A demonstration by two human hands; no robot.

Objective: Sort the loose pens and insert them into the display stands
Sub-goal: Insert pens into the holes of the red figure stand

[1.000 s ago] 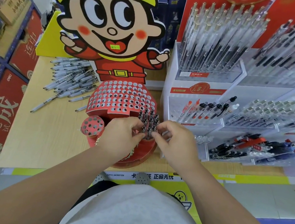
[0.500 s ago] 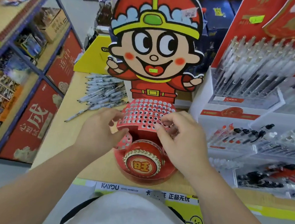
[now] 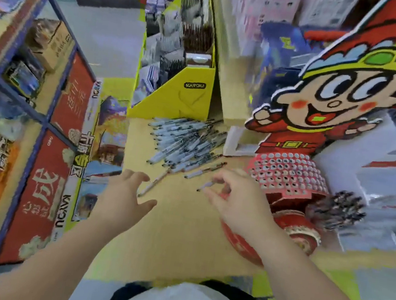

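A pile of loose grey pens (image 3: 187, 143) lies on the wooden tabletop (image 3: 181, 223) at the back. My right hand (image 3: 232, 205) hovers at the near edge of the pile and pinches one pen (image 3: 206, 186) between thumb and fingertips. My left hand (image 3: 124, 193) is spread, fingers straight, just above the table beside a single stray pen (image 3: 154, 184). The red cartoon display stand (image 3: 287, 177) with its many small holes stands to the right, a cluster of dark pens (image 3: 336, 207) standing in its lower tier. The view is blurred by motion.
A yellow cardboard display box (image 3: 181, 96) stands behind the pile. A blue-framed shelf with red panels (image 3: 42, 179) runs along the left. White pen racks (image 3: 393, 202) fill the right side beyond the stand.
Both hands left the red stand and moved left toward the loose pens. My right hand has picked up one pen. The view swung left.
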